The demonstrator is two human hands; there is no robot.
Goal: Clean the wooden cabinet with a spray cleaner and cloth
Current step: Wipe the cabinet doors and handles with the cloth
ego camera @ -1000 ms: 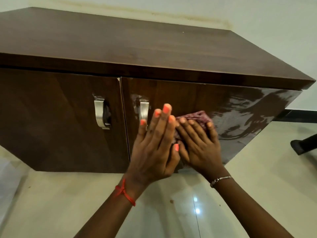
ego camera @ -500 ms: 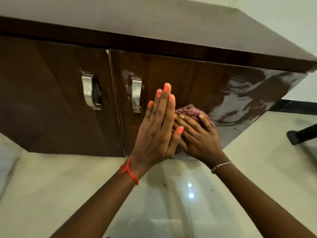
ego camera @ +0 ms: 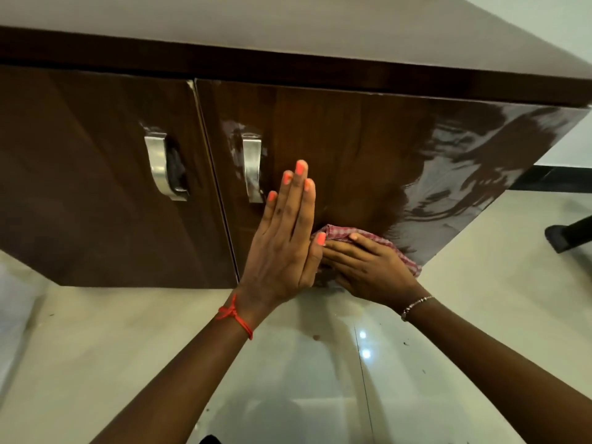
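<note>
**Wiping the lower right door**

The wooden cabinet (ego camera: 320,68) fills the upper view, standing on a pale tiled floor (ego camera: 96,347) that shows a few dark specks. Its left door (ego camera: 80,187) and right door (ego camera: 352,149) are both closed, and the right one is glossy with bright reflections toward its outer edge.

The left hand (ego camera: 282,245) lies flat against the right door, fingers straight and together, holding nothing and seemingly bracing the panel. The right hand (ego camera: 371,267) sits just beside it, touching it, low on the same door. Its fingers are laid out nearly straight over the checked cloth (ego camera: 339,230), pressing it to the wood near the bottom edge. No spray cleaner is in view.

The step in hand looks like the wipe-down of the right door, now at its lowest strip. The next move probably calls for sliding the cloth sideways under steady pressure, then covering the steel handles (ego camera: 251,168) and the left door, which look untouched.
</note>
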